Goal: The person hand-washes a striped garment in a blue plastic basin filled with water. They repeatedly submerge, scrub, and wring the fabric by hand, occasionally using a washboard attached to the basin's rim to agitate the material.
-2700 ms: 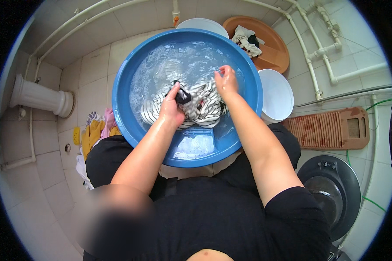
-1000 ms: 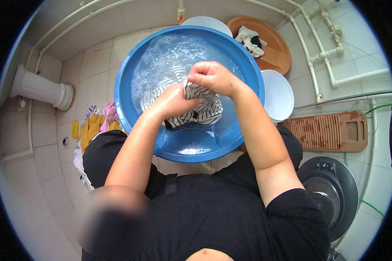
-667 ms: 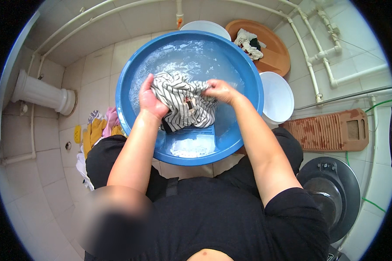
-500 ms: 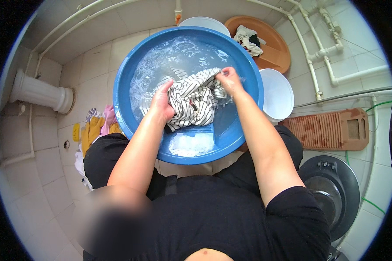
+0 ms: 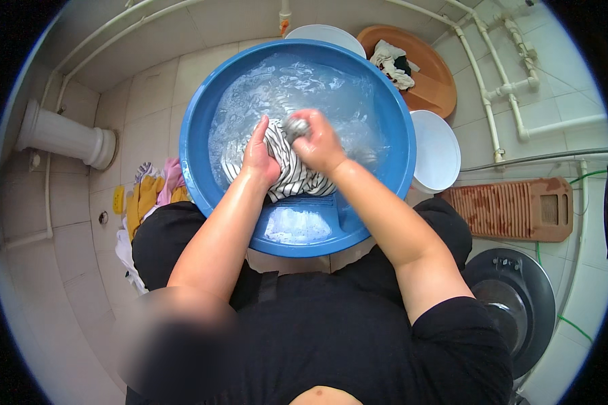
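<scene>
In the blue basin [image 5: 404, 148], open water [image 5: 331, 79] reaches the far rim [image 5: 297, 44]; our right hand [image 5: 321, 145] clenches crumpled striped cloth [image 5: 287, 160], long axis unclear; whether our left hand [image 5: 260, 158] grips it, we cannot tell.

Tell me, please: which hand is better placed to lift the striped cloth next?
Probably the right hand, which is closed on a bunch of the striped cloth; the left hand lies against it, partly hidden.

The right hand [image 5: 315, 143] has swung inward from the right side of the tub [image 5: 404, 150] to just beside the left hand [image 5: 260, 158]; the cloth [image 5: 294, 177], earlier stretched rightward, is partly bunched in the right hand.
</scene>
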### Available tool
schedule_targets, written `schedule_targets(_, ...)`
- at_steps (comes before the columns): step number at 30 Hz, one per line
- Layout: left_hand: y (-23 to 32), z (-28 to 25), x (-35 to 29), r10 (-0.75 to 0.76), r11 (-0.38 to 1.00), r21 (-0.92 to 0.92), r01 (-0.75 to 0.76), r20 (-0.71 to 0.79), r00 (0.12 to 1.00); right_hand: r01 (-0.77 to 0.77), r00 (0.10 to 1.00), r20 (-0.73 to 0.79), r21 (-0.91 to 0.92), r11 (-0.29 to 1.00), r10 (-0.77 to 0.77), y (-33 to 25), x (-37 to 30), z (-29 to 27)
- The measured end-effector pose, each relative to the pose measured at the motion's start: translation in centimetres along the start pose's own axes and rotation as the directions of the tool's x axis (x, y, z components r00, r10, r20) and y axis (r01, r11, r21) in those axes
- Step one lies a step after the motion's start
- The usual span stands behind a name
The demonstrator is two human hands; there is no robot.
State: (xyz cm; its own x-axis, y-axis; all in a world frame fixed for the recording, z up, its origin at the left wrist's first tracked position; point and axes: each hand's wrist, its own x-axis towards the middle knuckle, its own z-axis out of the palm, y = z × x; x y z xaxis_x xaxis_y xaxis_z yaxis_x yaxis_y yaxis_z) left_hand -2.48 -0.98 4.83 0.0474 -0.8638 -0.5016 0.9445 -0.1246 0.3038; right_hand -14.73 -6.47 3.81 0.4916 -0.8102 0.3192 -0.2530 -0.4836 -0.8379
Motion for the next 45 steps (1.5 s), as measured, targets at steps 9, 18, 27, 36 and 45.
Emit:
schedule_targets(9,0.5,-4.9,2.2,-0.238,0.959,0.184,0.217,0.100,0.966,0.437,0.899,0.042,-0.165,0.884,-0.436,-4.2,-2.0,2.4)
schedule_targets(18,0.1,-5.8,2.4,-0.177,0.977,0.153,0.146,0.210,0.962,0.306,0.952,-0.022,-0.009,0.952,-0.306,-5.7,-1.4,2.6)
schedule_targets(27,-1.6,-0.2,0.0,0.077,0.983,0.174,-0.061,-0.083,0.994,-0.392,0.904,-0.335,-0.399,0.829,0.266,6.5,2.8,-4.7)
schedule_targets(36,-0.8,-2.6,1.7,0.135,0.990,0.051,-0.128,-0.180,0.974,-0.150,0.946,0.059,-0.792,0.591,0.319,6.9,0.2,-5.2)
schedule_targets(45,-0.2,0.2,-1.6,0.083,0.974,0.223,-0.044,-0.169,0.982,0.093,0.992,0.068,0.171,0.981,-0.106,-6.9,-1.9,3.2)
